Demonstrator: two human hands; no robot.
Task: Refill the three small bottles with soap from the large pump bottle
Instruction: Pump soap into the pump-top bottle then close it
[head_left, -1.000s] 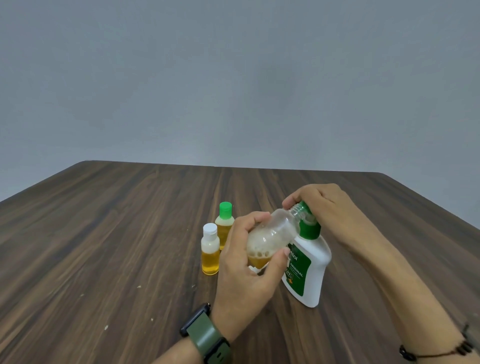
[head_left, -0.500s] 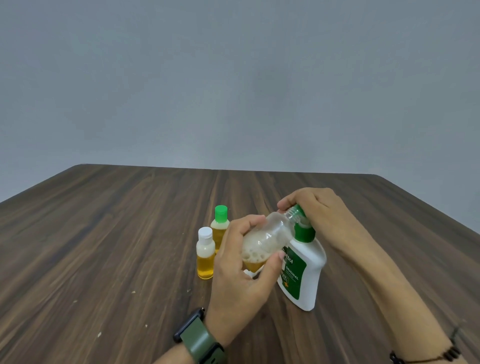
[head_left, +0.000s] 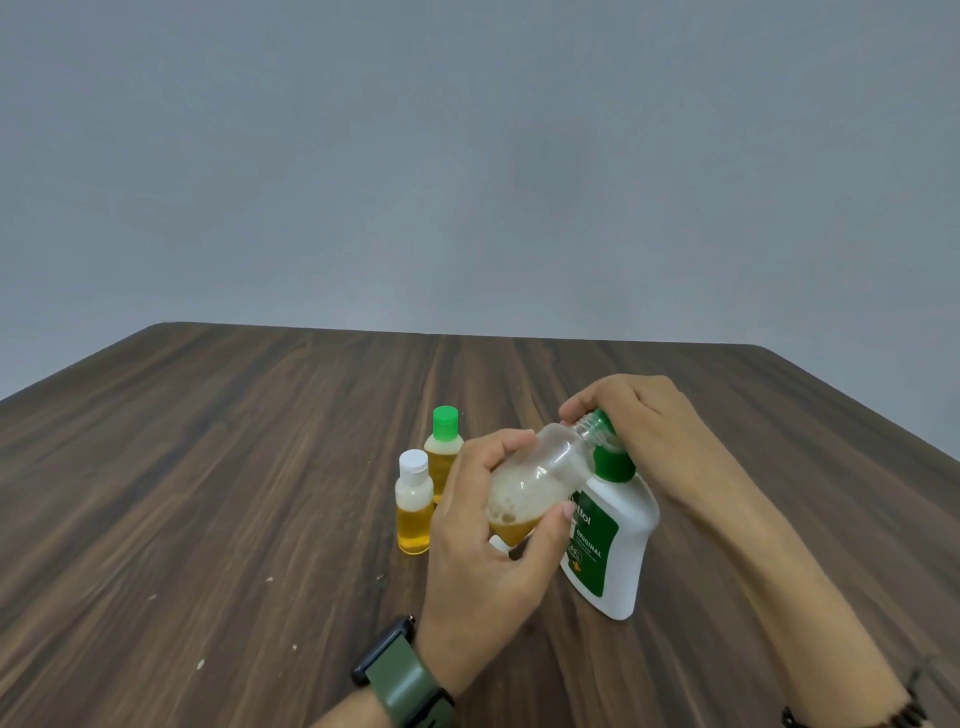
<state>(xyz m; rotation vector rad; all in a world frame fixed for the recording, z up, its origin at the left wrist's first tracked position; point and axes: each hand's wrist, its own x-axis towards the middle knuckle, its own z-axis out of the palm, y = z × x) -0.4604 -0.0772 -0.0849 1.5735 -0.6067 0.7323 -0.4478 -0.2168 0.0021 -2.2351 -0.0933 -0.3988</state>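
Clearly "ORIGINAL" labels pump bottle (head_left: 618, 551); left hand (head_left: 483, 561) fingers grip small bottle (head_left: 540, 478), right hand (head_left: 639, 421) presses pump.

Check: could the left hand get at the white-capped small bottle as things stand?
Probably not freely: the left hand grips the tilted open bottle. The white-capped bottle stands just beside it, nothing between.

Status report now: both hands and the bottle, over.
Left hand grips tilted small bottle. Right hand on pump bottle top. Nothing blocking.
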